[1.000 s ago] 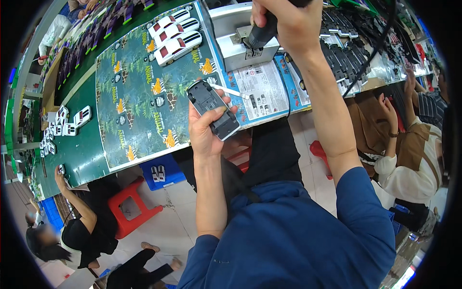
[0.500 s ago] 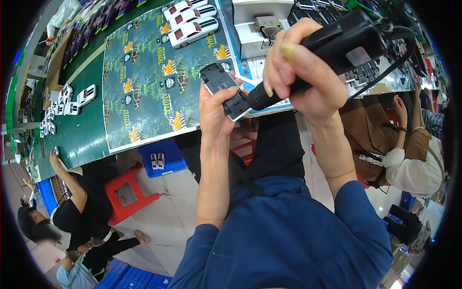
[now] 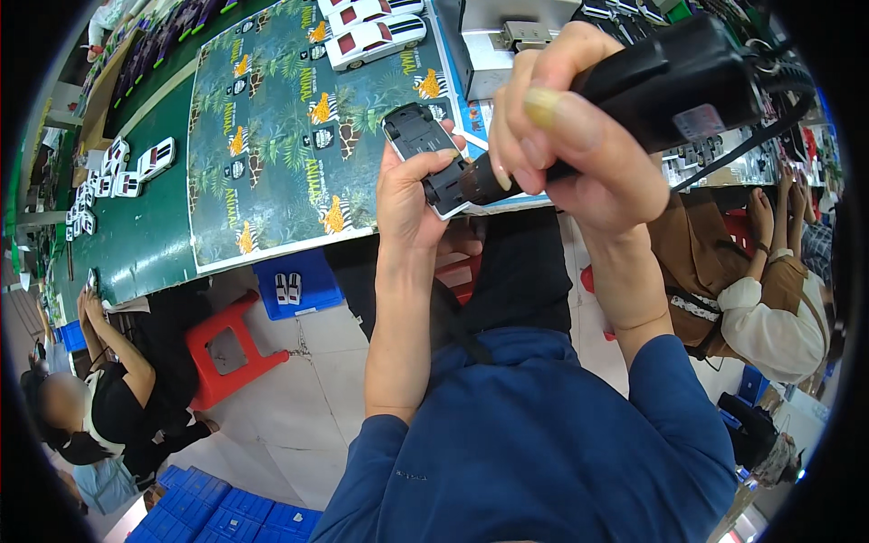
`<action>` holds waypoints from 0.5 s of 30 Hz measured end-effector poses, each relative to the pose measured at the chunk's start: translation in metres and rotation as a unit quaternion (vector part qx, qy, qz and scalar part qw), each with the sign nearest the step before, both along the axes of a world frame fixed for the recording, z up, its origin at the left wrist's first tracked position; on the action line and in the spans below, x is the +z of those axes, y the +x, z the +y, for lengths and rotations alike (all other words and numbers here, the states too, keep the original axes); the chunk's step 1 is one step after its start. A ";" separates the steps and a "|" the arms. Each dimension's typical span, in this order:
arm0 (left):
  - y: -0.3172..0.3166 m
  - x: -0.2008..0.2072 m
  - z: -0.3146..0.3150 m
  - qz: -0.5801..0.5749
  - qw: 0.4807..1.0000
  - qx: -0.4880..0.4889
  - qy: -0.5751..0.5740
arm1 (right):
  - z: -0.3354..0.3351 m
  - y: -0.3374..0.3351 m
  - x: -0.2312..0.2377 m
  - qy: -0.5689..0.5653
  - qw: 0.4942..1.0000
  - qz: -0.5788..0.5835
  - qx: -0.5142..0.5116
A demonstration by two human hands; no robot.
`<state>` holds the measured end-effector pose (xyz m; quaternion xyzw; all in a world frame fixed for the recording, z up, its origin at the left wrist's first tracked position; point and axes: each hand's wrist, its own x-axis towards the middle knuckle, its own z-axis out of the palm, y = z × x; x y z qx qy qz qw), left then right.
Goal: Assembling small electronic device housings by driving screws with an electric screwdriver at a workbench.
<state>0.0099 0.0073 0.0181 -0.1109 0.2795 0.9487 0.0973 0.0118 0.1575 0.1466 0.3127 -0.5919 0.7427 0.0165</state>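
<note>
My left hand (image 3: pixel 412 195) grips a toy car (image 3: pixel 424 136) turned over, its black underside facing up and a white body edge showing. The thumb lies across the middle of the underside. In my right hand (image 3: pixel 579 136) is a black electric screwdriver (image 3: pixel 670 81), fingers wrapped round its body and a cable leaving its back end. The screwdriver's nose meets the car's underside at the end nearest me; its tip and any screw there cannot be made out. Finished-looking white toy cars (image 3: pixel 376 41) with dark stripes stand in a row on the table's far part.
A patterned sheet (image 3: pixel 272 136) covers the green table (image 3: pixel 149 244). More white cars (image 3: pixel 127 172) stand at the left. A metal fixture (image 3: pixel 489 59) sits beyond my right hand. Co-workers sit on both sides. A red stool (image 3: pixel 226 353) and blue crates (image 3: pixel 226 511) are on the floor.
The view has shifted slightly, so the row of white cars appears a little farther right. Both hands keep their hold, and the screwdriver stays against the toy car.
</note>
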 end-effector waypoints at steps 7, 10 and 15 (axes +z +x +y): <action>-0.002 -0.004 0.002 0.025 1.000 -0.010 0.014 | 0.003 -0.005 -0.003 -0.057 0.997 0.008 0.048; -0.003 -0.010 -0.003 0.020 1.000 -0.012 0.019 | 0.002 -0.002 -0.004 0.013 1.000 -0.001 0.012; -0.006 -0.007 0.002 -0.028 0.997 -0.002 0.078 | -0.008 -0.001 -0.002 0.038 0.997 -0.069 -0.010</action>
